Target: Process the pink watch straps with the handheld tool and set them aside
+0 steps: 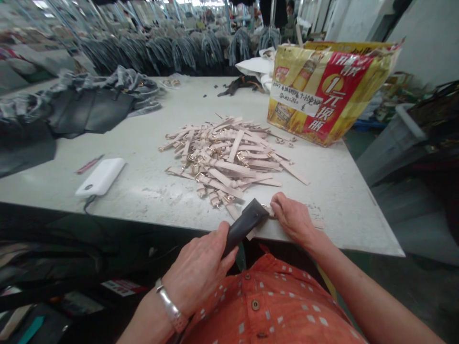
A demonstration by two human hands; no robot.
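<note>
My left hand (199, 267) is closed around the handle of a dark grey tool (245, 222) at the table's near edge. The tool's head rests on a beige strap piece (267, 210) that my right hand (294, 217) pinches flat against the table. Just beyond lies a heap of beige leather straps with gold buckles (225, 155). A silver bracelet sits on my left wrist.
White table (143, 177) with a white power bank (101, 177) and a red pen at left, dark bags (89, 110) at the back left, a yellow-red printed bag (322, 91) at the back right. Grey bin (390, 143) stands right of the table.
</note>
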